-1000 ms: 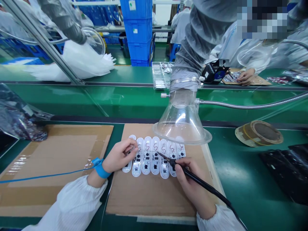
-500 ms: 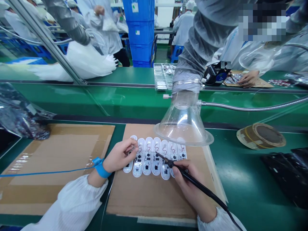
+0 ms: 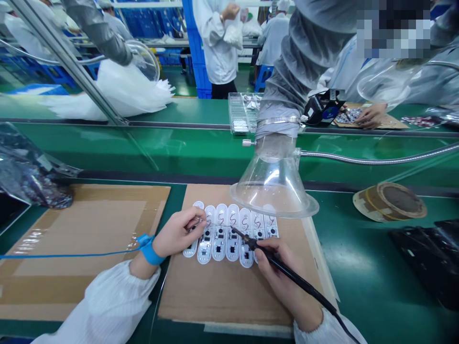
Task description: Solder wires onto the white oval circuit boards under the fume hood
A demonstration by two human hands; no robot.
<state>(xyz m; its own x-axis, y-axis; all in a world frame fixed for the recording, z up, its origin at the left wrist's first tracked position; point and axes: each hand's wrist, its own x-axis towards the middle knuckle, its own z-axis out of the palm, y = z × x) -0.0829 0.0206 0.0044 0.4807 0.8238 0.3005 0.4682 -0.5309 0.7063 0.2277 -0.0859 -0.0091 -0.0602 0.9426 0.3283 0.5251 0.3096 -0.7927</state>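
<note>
Several white oval casings with small circuit boards and red wires lie side by side in a row on a cardboard sheet. My right hand grips a soldering iron, its tip resting at the upper part of a casing near the middle of the row. My left hand, with a blue wrist strap, pinches a thin solder wire that runs across the casings to the iron's tip. That hand partly covers the leftmost casing.
A clear fume hood hangs over the row's far end. To the right are a tape roll and black bags. Another cardboard sheet lies left. Across the bench, a co-worker's hand is beside a parts box.
My hands, the soldering iron and the casings hold almost the same position. In the background, a person carrying white bags has moved to the right, in front of the blue crates.
</note>
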